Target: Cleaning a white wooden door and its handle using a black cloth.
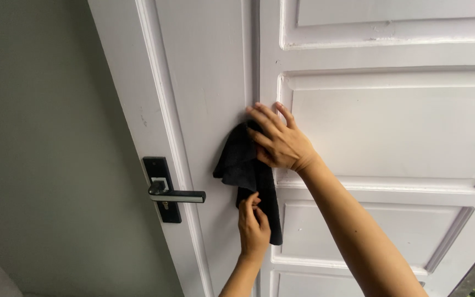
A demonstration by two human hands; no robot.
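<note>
Black cloth (246,165): our right hand (279,140) presses it flat-fingered against the white door (391,126); our left hand (253,223) pinches its hanging end.

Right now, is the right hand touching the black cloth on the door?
Touching. The head view shows the right hand pressed flat over the top of the black cloth, pinning it against the white door, with no gap between them.

A black cloth (247,165) against a white door (391,126) with a black handle plate (162,190).
</note>
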